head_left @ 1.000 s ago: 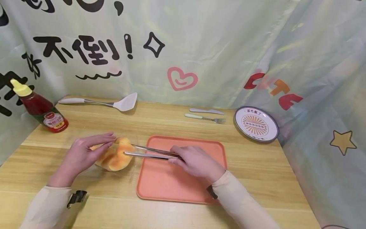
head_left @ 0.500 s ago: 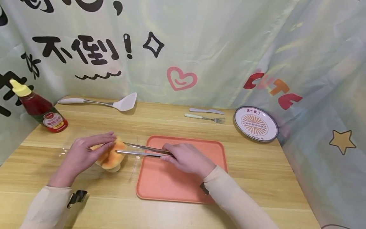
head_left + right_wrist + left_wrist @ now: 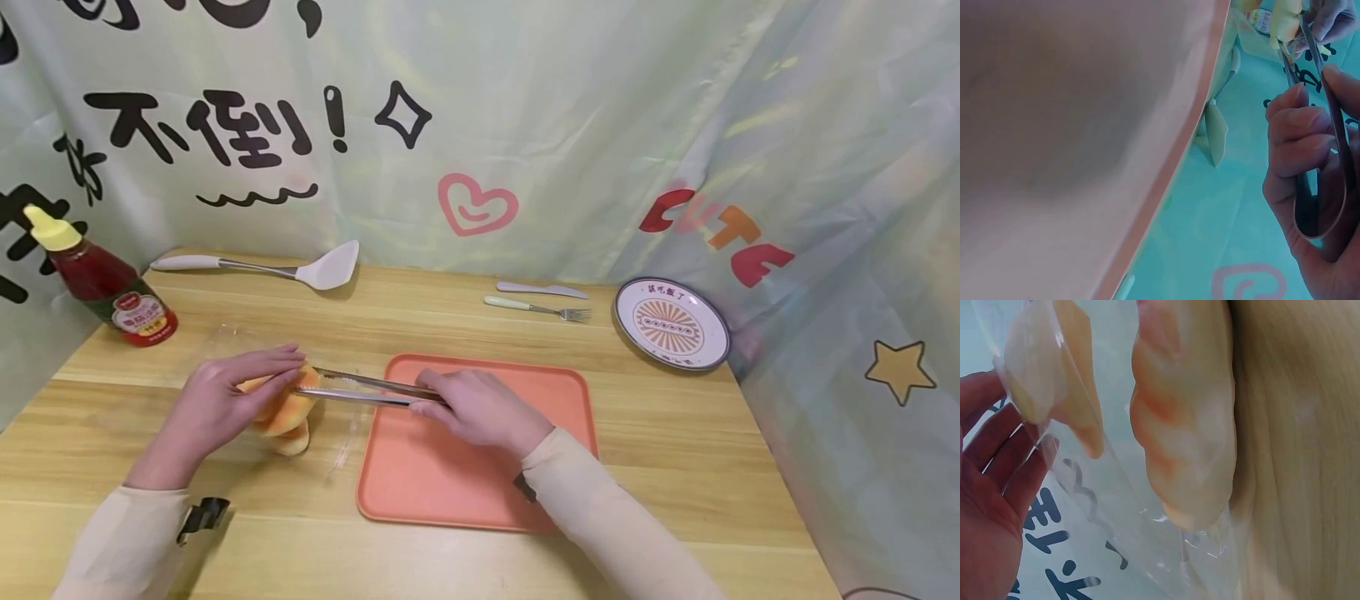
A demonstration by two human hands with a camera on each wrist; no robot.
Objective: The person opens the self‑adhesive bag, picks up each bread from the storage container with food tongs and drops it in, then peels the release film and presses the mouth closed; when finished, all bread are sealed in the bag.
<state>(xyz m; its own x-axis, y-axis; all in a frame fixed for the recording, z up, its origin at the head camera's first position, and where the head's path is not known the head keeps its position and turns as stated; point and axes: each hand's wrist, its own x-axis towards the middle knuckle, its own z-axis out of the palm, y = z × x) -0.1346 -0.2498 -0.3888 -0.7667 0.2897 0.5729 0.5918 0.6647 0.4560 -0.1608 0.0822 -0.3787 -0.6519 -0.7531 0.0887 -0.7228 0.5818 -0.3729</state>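
Fingers of the right hand are gripping long silver metal tongs whose tips are pointing left onto a pale, golden-topped bread roll, its long axis partly hidden, lying nearer the left hand, which is pinching a clear plastic bag.

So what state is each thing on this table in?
Silver metal tongs: held in right hand, tips apart
Golden bread roll: between tongs' tips
Clear plastic bag: touching left hand, opening unclear
Rectangular coral tray: flat
Red sauce bottle: standing, capped
White spatula with metal shaft: lying
Lavender knife: lying
Green-handled metal fork: lying
Round white plate: pattern showing
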